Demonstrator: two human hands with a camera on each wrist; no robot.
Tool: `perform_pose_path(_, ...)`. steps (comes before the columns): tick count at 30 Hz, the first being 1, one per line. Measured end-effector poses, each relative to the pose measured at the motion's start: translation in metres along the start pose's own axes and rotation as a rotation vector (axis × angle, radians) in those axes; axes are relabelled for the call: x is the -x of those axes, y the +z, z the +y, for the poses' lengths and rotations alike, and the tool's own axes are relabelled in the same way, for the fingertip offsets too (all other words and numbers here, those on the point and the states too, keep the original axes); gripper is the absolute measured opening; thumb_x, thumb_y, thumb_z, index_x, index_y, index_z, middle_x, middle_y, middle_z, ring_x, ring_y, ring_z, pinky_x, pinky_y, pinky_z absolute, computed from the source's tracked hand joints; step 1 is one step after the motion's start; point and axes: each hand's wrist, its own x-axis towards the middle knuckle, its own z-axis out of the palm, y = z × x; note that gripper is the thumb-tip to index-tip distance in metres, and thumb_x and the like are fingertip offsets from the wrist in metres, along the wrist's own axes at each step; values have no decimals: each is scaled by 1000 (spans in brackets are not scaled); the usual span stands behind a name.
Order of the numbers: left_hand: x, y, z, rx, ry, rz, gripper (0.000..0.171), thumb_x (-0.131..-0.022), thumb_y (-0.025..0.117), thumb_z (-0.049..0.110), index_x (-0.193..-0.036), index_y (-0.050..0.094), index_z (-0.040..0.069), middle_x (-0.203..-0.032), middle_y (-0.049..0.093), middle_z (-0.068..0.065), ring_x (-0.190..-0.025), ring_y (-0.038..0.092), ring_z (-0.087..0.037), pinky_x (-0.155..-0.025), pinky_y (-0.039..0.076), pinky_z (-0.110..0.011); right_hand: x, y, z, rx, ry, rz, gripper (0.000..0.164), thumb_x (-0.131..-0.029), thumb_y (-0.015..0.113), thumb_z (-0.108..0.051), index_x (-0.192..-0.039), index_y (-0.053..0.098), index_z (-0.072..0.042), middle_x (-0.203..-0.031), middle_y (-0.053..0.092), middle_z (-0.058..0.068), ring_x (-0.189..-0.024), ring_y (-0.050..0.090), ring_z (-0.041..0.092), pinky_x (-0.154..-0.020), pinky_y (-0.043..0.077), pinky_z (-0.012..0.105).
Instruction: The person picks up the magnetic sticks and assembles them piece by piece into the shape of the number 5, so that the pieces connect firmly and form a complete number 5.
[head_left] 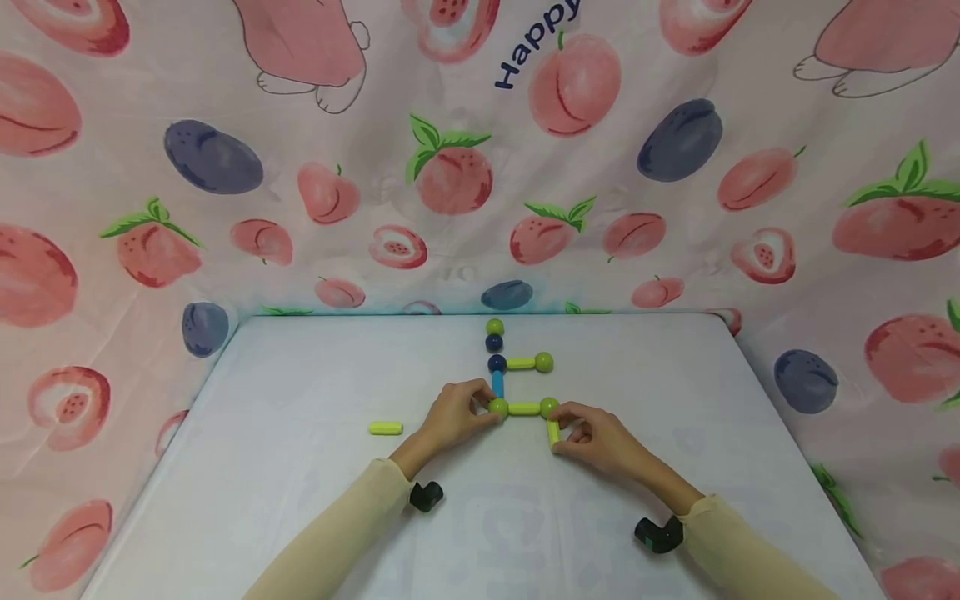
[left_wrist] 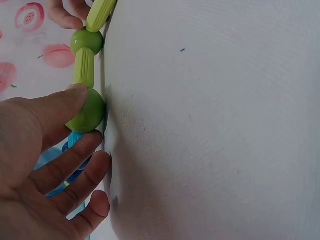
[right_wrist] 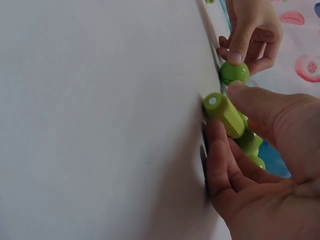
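Note:
My left hand [head_left: 453, 414] pinches a green ball [left_wrist: 89, 112] between thumb and fingers. A short yellow-green rod [head_left: 524, 409] runs from that ball to a second green ball [head_left: 550, 407]. From this second ball another yellow-green rod [right_wrist: 227, 119] points toward the front, and my right hand [head_left: 603, 440] pinches it with thumb and fingers. The rod's free end shows a white round spot in the right wrist view. Behind the left ball, a blue rod [head_left: 497, 384] leads to a dark blue ball [head_left: 497, 363], joined by a yellow-green rod [head_left: 521, 364] to a green ball [head_left: 543, 362].
A loose yellow-green rod [head_left: 386, 428] lies left of my left hand. Beyond the structure sit a dark blue ball [head_left: 493, 342] and a green ball [head_left: 495, 327], near the back edge of the white table [head_left: 300, 375]. A fruit-print cloth [head_left: 450, 275] hangs behind.

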Motion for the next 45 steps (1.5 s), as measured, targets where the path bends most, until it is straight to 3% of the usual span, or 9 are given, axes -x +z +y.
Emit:
perform_pose_path(9,0,0,2,5,-2,-4,21,-88,84,20,-104,72,14,-96,73,3,-84,62,-18,-75,49,-29,-2,-20,0,3,-72,-109,50,-89,82,-16,-134,62,-12,-125,65,10,-85,68,16,-77,57,27)
perform_pose_path(16,1,-1,1,6,-2,1,21,-88,84,19,-104,72,13,-96,73,3,-84,62,-18,-75,49,-29,-4,-34,-4,90,-78,-102,54,-89,83,-21,-137,60,-15,-127,65,12,-91,66,17,-79,55,29)
perform_pose_path(24,0,-1,0,8,-3,-6,21,-88,84,20,-104,72,13,-96,73,4,-83,62,-16,-75,49,-28,-16,-46,-11,104,-137,-106,56,-90,82,-22,-140,58,-12,-129,64,15,-95,65,23,-81,57,34)
perform_pose_path(29,0,0,0,16,-10,-10,21,-88,83,21,-104,71,14,-96,72,5,-83,61,-16,-74,49,-28,-30,-55,-19,128,-159,-98,55,-89,82,-17,-139,58,-15,-130,63,17,-96,66,24,-81,57,39)
perform_pose_path(35,0,0,1,24,-10,-17,20,-89,83,20,-104,71,15,-97,73,5,-85,61,-16,-76,49,-29,-55,-67,-29,157,-202,-82,54,-90,80,-13,-140,58,-9,-131,63,19,-97,67,25,-81,57,39)
perform_pose_path(45,-1,-2,1,34,-12,-20,20,-89,83,21,-104,71,15,-97,73,5,-86,62,-18,-76,50,-29,-108,-71,-44,194,-238,-79,52,-92,78,-11,-141,60,-10,-133,63,11,-104,68,35,-88,56,51)
